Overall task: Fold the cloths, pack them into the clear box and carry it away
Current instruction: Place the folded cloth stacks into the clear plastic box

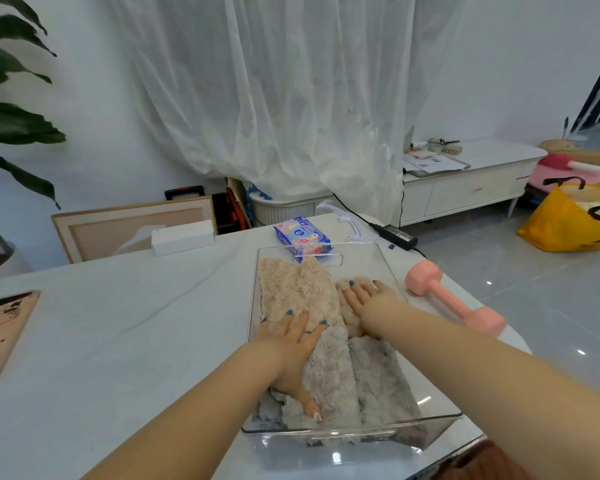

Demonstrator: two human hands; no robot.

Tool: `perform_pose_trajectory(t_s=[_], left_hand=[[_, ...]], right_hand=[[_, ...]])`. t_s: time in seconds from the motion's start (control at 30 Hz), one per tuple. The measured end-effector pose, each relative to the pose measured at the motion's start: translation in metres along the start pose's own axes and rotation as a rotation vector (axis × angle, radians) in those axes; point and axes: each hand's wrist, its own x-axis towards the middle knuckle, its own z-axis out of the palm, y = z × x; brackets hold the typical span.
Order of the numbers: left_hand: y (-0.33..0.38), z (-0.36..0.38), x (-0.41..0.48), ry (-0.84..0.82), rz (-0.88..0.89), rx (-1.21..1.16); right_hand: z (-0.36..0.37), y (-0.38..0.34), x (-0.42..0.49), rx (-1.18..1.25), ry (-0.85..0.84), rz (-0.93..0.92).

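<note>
While the cloths sit folded in the box [388, 268], I press them flat with both palms.

My left hand [291, 351] lies spread and open across the seam between the beige cloth [298, 289] and the grey cloth [336, 375], gripping nothing; my right hand [364, 299] rests flat and open on the small beige roll by the right wall, also holding nothing. I judge this flattening keeps the pile below the rim so the box carries cleanly. The box stands near the table [118, 323] corner, its near wall close to the edge. A dumbbell [454, 303] lies just beside the right wall and a wipes pack [302, 235] just beyond the far one; the left side is open.
</note>
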Motion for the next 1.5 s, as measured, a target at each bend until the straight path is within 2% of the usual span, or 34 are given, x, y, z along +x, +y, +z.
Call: perform_pose_trajectory(t_s=[0.07, 0.2, 0.3, 0.37, 0.47, 0.57, 0.67, 0.73, 0.8, 0.83, 0.87, 0.93, 0.97, 1.07, 1.13, 1.17, 1.23, 1.3, 1.33, 1.37, 1.43, 1.5], left_hand=[[0.0, 0.001, -0.001, -0.003, -0.008, 0.003], [-0.001, -0.011, -0.012, -0.017, -0.019, 0.051], [-0.009, -0.028, -0.028, -0.026, -0.093, 0.174], [-0.015, -0.032, -0.032, -0.02, -0.169, 0.281], [-0.017, -0.025, -0.024, -0.056, -0.242, 0.358], [-0.013, -0.012, -0.011, -0.05, -0.27, 0.408], [-0.009, -0.013, -0.011, -0.07, -0.269, 0.399], [-0.012, -0.024, -0.022, -0.084, -0.222, 0.322], [-0.018, -0.035, -0.029, -0.055, -0.199, 0.262], [-0.021, -0.039, -0.028, -0.035, -0.206, 0.276], [-0.022, -0.04, -0.026, -0.025, -0.222, 0.303], [-0.022, -0.036, -0.017, -0.042, -0.261, 0.353], [-0.023, -0.033, -0.011, -0.053, -0.276, 0.369], [-0.023, -0.029, 0.001, -0.076, -0.26, 0.4], [-0.025, -0.039, -0.001, -0.135, -0.219, 0.357], [-0.028, -0.047, -0.001, -0.158, -0.209, 0.29], [-0.036, -0.068, 0.004, -0.065, -0.196, 0.092], [-0.046, -0.078, 0.022, 0.206, -0.195, 0.033], [-0.048, -0.078, 0.032, 0.32, -0.214, 0.084], [-0.05, -0.074, 0.041, 0.363, -0.235, 0.162], [-0.05, -0.057, 0.059, 0.282, -0.267, 0.313], [-0.05, -0.043, 0.071, 0.223, -0.276, 0.399]], right_hand=[[0.002, -0.004, -0.004, -0.03, -0.018, 0.005], [-0.01, 0.006, -0.015, 0.107, 0.019, -0.046], [-0.039, 0.025, -0.046, 0.071, -0.123, -0.099], [-0.048, 0.031, -0.055, 0.064, -0.141, -0.14], [-0.025, 0.018, -0.042, 0.039, -0.213, -0.244], [0.002, -0.003, -0.024, 0.044, -0.183, -0.187], [-0.018, 0.007, -0.024, 0.198, -0.198, -0.169], [-0.04, 0.023, -0.026, 0.457, -0.023, -0.145], [-0.055, 0.03, -0.024, 0.767, 0.351, -0.091], [-0.059, 0.024, -0.025, 0.867, 0.505, -0.124], [-0.058, 0.015, -0.02, 0.902, 0.58, -0.21], [-0.05, -0.012, -0.004, 0.832, 0.526, -0.329], [-0.044, -0.023, 0.006, 0.804, 0.448, -0.299], [-0.024, -0.039, 0.027, 0.884, 0.242, -0.058], [-0.021, -0.041, 0.029, 0.905, 0.242, -0.058], [-0.024, -0.037, 0.027, 0.931, 0.3, -0.089], [-0.032, -0.022, 0.021, 1.006, 0.488, -0.09], [-0.035, -0.01, 0.015, 1.001, 0.592, -0.056], [-0.034, -0.008, 0.01, 0.944, 0.573, -0.076], [-0.03, -0.011, 0.009, 0.877, 0.509, -0.112], [-0.018, -0.022, 0.011, 0.793, 0.35, -0.148], [-0.012, -0.03, 0.015, 0.754, 0.262, -0.119]])
